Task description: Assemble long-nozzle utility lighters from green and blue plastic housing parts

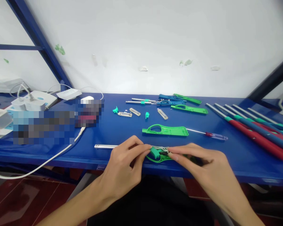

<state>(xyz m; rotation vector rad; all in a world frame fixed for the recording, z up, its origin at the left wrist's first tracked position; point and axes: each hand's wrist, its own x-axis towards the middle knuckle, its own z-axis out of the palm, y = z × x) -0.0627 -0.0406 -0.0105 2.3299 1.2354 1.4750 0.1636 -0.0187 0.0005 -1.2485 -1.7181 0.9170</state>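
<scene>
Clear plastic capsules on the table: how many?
3: left capsule and middle capsule, close together beyond the left hand; right capsule, beyond the loose green shell. More may be hidden.

A head-worn camera looks forward and slightly down from the wearer's viewpoint, close above two bare hands (126,163) at the near edge of a blue table (122,131), facing a white wall (155,37) behind.

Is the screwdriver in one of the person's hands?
No, the screwdriver lies on the blue table, beyond the right hand, touched by neither hand.
</scene>
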